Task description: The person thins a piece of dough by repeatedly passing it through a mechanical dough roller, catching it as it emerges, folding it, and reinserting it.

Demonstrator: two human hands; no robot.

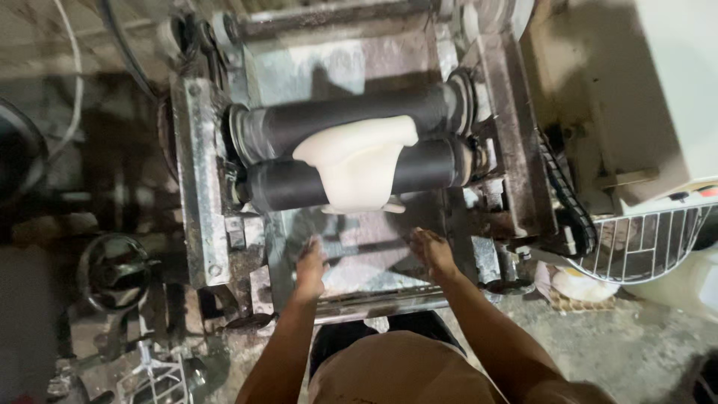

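Brown cloth, the person's own clothing, fills the bottom edge, and two bare forearms rise from it toward the machine. The left hand and the right hand are both loose with fingers stretched forward, grasping nothing; they hover just over the sloping metal tray, and whether the fingertips touch it is hard to tell, since both hands are a little blurred. Above the hands one sheet of pale dough hangs between two black rollers, its lower edge drooping just beyond the fingers and apart from them. The part of the dough pinched between the rollers is hidden, so its full length cannot be made out. The rollers lie side by side in one worn grey metal frame, crusted and stained. On the right of the frame one chain runs down its side, partly tucked under the casing. Further right, one white wire guard is cut off by the picture's edge, with one pale cream cabinet above it. On the left, one dark wheel sits in deep shadow, its details hard to read, and one white cable loops over the dim floor.
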